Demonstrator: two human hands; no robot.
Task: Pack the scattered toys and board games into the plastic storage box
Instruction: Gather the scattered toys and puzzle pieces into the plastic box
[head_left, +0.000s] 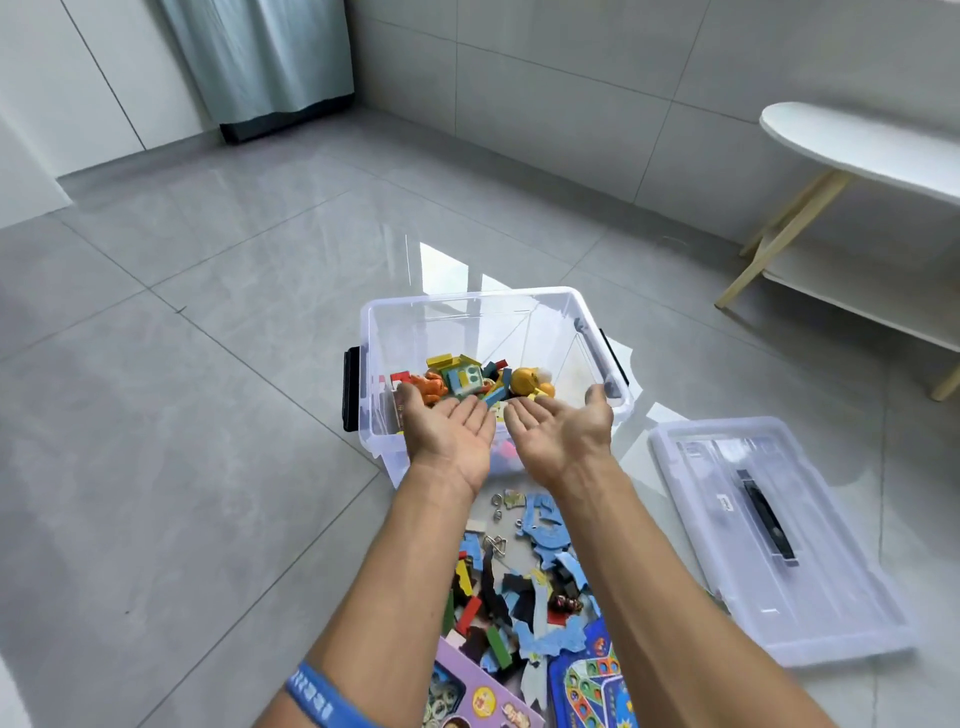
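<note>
A clear plastic storage box (470, 306) with black side latches stands on the grey floor. Inside it lie colourful toys (470, 382): blocks, an orange figure and a yellow one. My left hand (449, 428) and my right hand (558, 431) are side by side over the box's near edge, palms up, fingers straight, holding nothing. Between my forearms, scattered toys (519, 587) cover the floor: blue puzzle pieces, coloured blocks, metal rings. A purple board game (480, 693) and a blue board game (597, 680) lie at the bottom edge.
The box's clear lid (769, 535) with a black handle lies flat on the floor to the right. A white low table (852, 140) with wooden legs stands at the far right. A curtain hangs at the back left.
</note>
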